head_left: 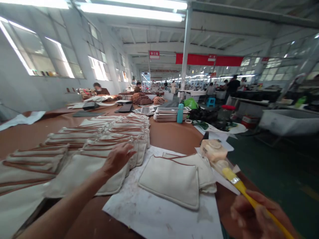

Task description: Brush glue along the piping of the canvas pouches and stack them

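My right hand (259, 212) is closed around the yellow handle of a brush (243, 188). The brush points up and away from my hand, and its tip is right by a pale tub (214, 151). I can't tell if the tip is in the tub or just beside it. To the left of my right hand is a flat cream pouch (169, 179), lying a bit crooked on top of more pouches. They sit on a big white paper (152, 217) with smudges on it. My left hand (119, 157) is up over the long rows of pouches (97, 136), with its fingers a little bent. I can't tell if those fingers pinch a pouch or only hang over it. The rows go out ahead of my left hand and off to its left, one pouch leaning over the next, with brown edges showing. Past my left hand, ahead and to its right, a blue-green bottle (179, 113) stands by a pile of flat boards (165, 115) on the brown table (174, 137). A green bag (191, 103) is just behind the bottle.
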